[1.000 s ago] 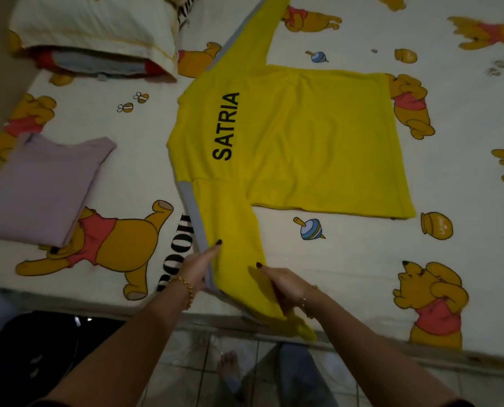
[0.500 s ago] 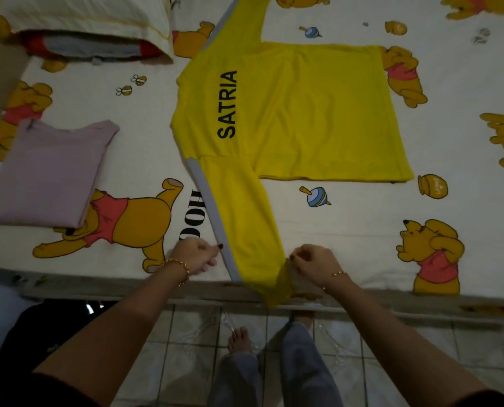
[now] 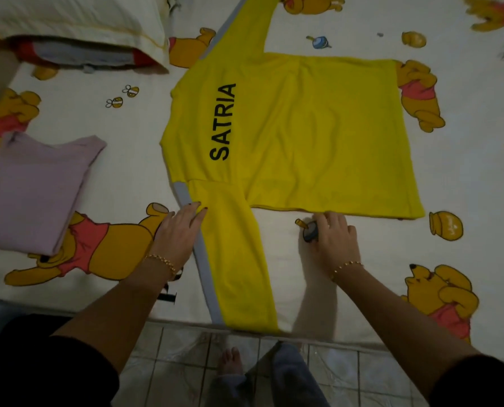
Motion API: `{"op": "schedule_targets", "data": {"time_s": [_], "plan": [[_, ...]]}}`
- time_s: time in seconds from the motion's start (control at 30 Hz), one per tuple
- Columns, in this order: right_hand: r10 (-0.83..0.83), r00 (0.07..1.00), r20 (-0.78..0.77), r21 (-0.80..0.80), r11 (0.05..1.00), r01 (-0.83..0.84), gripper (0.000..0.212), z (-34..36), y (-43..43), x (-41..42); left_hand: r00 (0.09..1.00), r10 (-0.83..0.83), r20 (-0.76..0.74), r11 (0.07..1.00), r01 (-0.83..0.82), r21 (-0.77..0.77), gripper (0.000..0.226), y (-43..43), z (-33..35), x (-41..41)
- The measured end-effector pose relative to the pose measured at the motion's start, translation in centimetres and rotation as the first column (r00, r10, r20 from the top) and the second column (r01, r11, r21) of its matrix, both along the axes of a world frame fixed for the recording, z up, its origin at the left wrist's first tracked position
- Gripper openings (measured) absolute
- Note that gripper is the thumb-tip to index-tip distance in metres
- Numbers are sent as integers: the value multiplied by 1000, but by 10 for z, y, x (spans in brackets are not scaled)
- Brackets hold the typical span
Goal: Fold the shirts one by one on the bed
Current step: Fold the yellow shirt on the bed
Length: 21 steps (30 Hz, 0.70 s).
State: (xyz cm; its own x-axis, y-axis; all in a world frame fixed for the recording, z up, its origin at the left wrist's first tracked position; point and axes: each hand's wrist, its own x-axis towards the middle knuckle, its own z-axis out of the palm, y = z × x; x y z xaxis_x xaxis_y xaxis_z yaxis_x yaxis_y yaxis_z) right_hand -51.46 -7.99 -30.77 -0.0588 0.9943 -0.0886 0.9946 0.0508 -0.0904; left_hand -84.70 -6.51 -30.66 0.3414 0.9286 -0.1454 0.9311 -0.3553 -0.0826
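Two on the bed (image 3: pixel 145 177): yellow shirt (image 3: pixel 303 136), folded lilac shirt (image 3: pixel 33 192).

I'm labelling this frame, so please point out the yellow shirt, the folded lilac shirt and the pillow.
yellow shirt (image 3: pixel 309 136), head view, middle of its back panel.
folded lilac shirt (image 3: pixel 33 192), head view, centre of its top layer.
pillow (image 3: pixel 68 16), head view, its pale top face.

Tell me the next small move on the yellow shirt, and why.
Probably fold the near sleeve up across the shirt's back. The shirt lies flat with both sleeves spread out. The left hand rests open on that sleeve near the shoulder, and the right hand lies open beside the shirt's near edge. Neither grips anything yet.
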Motion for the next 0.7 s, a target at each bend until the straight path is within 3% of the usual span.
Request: {"op": "schedule_targets", "data": {"time_s": [0.23,0.53,0.7], "plan": [[25,992,121,138,990,-42,39,-14,46,21,997,-77,7,990,76,123,90,43,-11,4],[-158,970,183,97,985,142,37,-21,68,18,965,-252,76,967,254,-30,110,85,-28,-9],[-297,927,228,98,955,282,13,-13,79,34,950,-290,113,953,298,-54,113,90,-26,-23]]}}
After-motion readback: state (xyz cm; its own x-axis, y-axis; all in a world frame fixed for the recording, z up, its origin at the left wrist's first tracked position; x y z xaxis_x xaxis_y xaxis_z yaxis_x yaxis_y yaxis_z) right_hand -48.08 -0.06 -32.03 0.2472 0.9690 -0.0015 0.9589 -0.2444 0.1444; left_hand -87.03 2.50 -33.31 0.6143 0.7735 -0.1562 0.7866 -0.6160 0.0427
